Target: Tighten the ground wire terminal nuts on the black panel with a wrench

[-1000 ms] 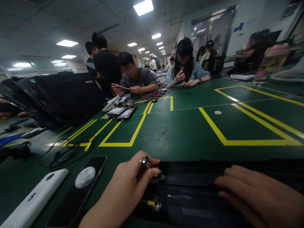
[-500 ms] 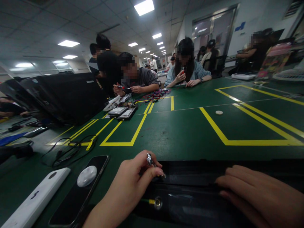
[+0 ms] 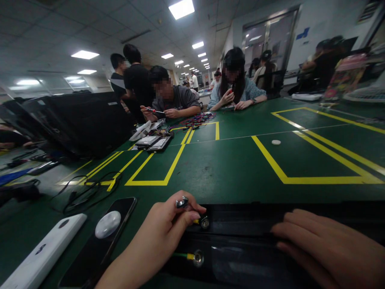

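My left hand [image 3: 159, 233] pinches a small chrome-headed driver [image 3: 182, 202] between thumb and fingers. Its tip is hidden by my fingertips, right beside a metal screw terminal [image 3: 205, 222] with a yellow wire on a black panel [image 3: 255, 245]. Lower on the same panel sits a second terminal [image 3: 197, 258] with a green-yellow wire. My right hand [image 3: 327, 249] lies flat on the panel's right part, with fingers together and nothing in them.
A black phone [image 3: 102, 241] with a white round object [image 3: 107, 224] and a white case [image 3: 42, 251] lie left of my left arm. Black cables [image 3: 87, 192] lie beyond them. Across the green, yellow-taped table [image 3: 228, 160], co-workers handle small tools near drives and coloured wires.
The chrome head of the driver has swung left, and my left fingers have turned with it beside the upper terminal. My right hand has not visibly moved.
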Available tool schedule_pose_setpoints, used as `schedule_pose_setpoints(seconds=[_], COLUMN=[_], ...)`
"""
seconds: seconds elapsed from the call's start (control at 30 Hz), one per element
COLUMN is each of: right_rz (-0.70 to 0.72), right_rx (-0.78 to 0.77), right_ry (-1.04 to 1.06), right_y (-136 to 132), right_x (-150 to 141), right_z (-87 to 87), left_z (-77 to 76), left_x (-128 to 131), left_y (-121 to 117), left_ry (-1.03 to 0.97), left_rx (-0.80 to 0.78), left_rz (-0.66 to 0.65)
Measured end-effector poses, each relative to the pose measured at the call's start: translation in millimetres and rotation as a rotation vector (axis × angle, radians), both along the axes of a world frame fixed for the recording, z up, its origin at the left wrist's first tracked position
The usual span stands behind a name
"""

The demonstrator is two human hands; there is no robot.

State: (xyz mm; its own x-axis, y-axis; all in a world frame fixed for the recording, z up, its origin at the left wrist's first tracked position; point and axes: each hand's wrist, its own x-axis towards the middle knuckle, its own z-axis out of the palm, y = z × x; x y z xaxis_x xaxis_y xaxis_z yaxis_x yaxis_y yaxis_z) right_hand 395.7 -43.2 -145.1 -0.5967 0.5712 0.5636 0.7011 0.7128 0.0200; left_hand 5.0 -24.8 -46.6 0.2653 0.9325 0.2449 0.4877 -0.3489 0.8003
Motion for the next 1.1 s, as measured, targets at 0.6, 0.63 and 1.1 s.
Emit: schedule_pose_setpoints(seconds=[0.6, 0.63, 1.1], right_rz=[-0.003, -0.002, 0.009], right_rx=[-0.044, -0.027, -0.032], right_ry=[-0.049, -0.037, -0.022], right_y=[0.4, 0.6, -0.2], right_x=[-2.1, -2.0, -2.5], right_z=[1.9, 1.4, 2.5], left_z=[1.1, 1.8, -2.2], left_x=[4.8, 4.3, 3.6], left_y=[1.2, 1.4, 1.5], left_ry=[-0.018, -0.005, 0.003], left_rx=[0.054, 0.066, 0.059], left_rz=[0.009, 0.013, 0.023])
